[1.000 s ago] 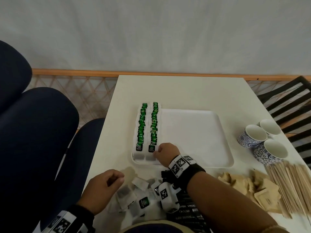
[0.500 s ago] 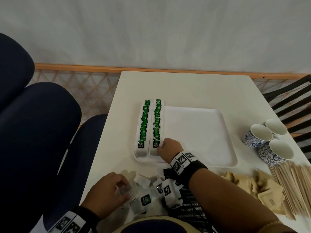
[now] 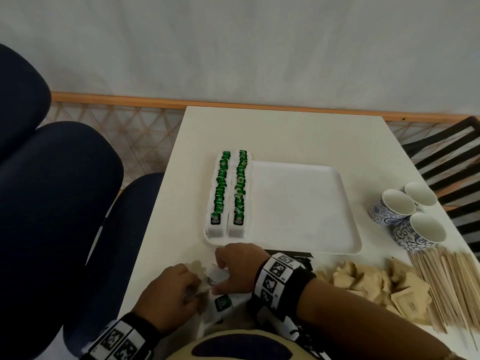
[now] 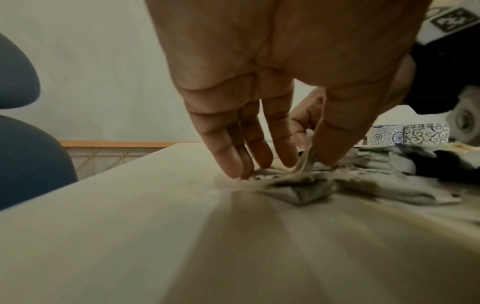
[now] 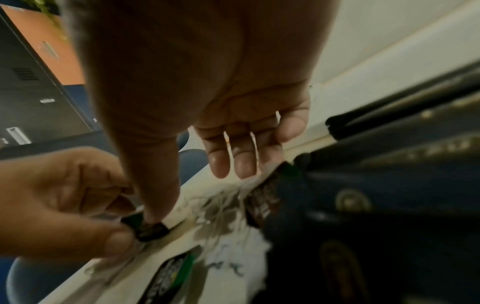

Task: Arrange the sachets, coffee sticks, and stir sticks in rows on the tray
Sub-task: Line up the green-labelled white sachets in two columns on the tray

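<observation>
tray [image 3: 306, 203]: smooth white plastic, matt | stir sticks [image 3: 452, 279]: bare pale wood | sachets [image 3: 374, 287]: brown paper | cups [image 3: 400, 206]: glazed ceramic, glossy | table [image 3: 285, 133]: smooth matt white

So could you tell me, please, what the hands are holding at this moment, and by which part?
The left hand pinches a tea bag's green-and-black tag between thumb and fingers. The right hand only touches that tag with its thumb.

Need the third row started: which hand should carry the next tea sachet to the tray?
Probably right: the right hand lies nearer the tray; the left hand sits farther back on the loose sachets.
</observation>
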`<state>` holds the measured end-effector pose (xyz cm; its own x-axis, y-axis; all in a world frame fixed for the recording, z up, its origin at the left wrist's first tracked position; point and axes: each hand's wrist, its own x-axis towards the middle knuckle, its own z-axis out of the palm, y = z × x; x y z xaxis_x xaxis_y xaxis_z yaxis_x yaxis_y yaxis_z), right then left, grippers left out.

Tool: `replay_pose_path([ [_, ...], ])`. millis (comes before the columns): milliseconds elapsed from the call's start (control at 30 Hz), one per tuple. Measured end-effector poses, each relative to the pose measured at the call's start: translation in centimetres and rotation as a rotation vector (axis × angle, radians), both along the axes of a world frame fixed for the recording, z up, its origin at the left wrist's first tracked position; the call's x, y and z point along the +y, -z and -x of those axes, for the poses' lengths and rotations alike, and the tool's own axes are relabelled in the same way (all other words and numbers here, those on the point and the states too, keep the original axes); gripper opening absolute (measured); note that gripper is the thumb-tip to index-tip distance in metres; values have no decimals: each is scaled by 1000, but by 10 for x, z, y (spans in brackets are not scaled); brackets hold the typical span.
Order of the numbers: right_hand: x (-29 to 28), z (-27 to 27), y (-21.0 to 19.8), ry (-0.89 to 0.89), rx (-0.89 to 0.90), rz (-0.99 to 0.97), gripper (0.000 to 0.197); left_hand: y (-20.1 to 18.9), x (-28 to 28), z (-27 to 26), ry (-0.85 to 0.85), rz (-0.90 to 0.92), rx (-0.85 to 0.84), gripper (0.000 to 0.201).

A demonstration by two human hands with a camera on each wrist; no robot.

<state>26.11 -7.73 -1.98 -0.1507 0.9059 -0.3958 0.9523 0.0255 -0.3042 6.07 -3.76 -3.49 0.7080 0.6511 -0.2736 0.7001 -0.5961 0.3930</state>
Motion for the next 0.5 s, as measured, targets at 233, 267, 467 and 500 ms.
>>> replay_pose_path([
  [233,-1,5,3,-41,-81,-108,18,-6,0,0,-66,22,-37,19],
  [267,-1,3,2,-18,-56,-100,17,-6,1,1,-97,44,-51,24],
  [467,-5,-15,-4,86,166,-80,22,-13,11,6,-360,219,-351,26],
  [500,-6,-13,-4,57,141,-70,30,-15,13,6,-384,225,-368,27],
])
